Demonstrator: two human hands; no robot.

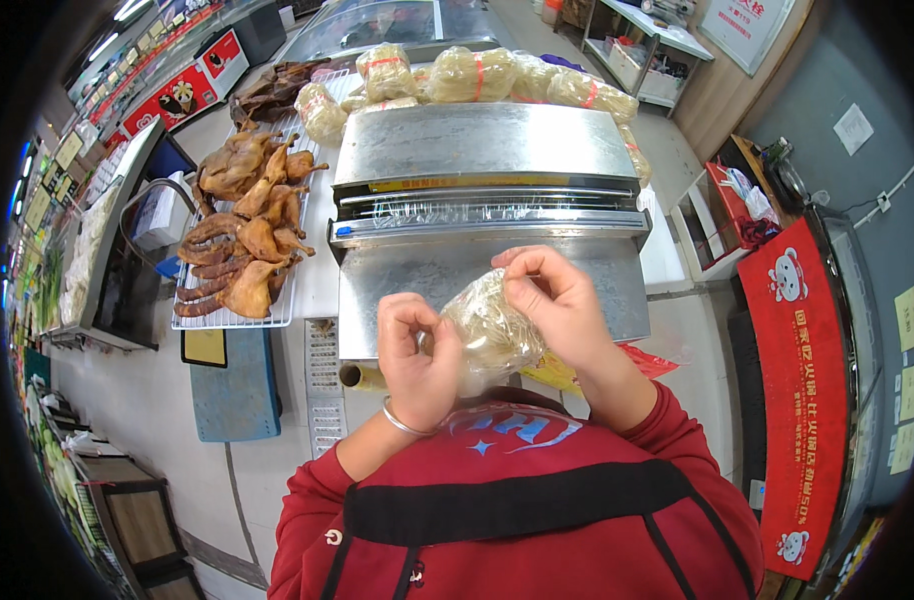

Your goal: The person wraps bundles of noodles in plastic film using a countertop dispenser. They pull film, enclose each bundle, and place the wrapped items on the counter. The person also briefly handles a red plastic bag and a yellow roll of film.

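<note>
A bundle of pale dried noodles in clear plastic film (494, 326) is held up close to my chest, above the near edge of a steel film-wrapping machine (397, 281). My left hand (419, 356), with a bangle at its wrist, pinches the film at the bundle's left side. At the upper right of the bundle, my right hand (551, 292) grips the film with thumb and fingers. A strip of clear film (494, 214) lies across the machine's slot. More wrapped noodle bundles (472, 75), several with red bands, stand behind the machine.
Left of the machine, a white wire rack (232, 324) bears roasted poultry pieces (251, 289) and sausages (209, 251). A film roll (363, 376) and a yellow and red package (554, 371) are below the machine's near edge. A red banner (794, 397) hangs at right.
</note>
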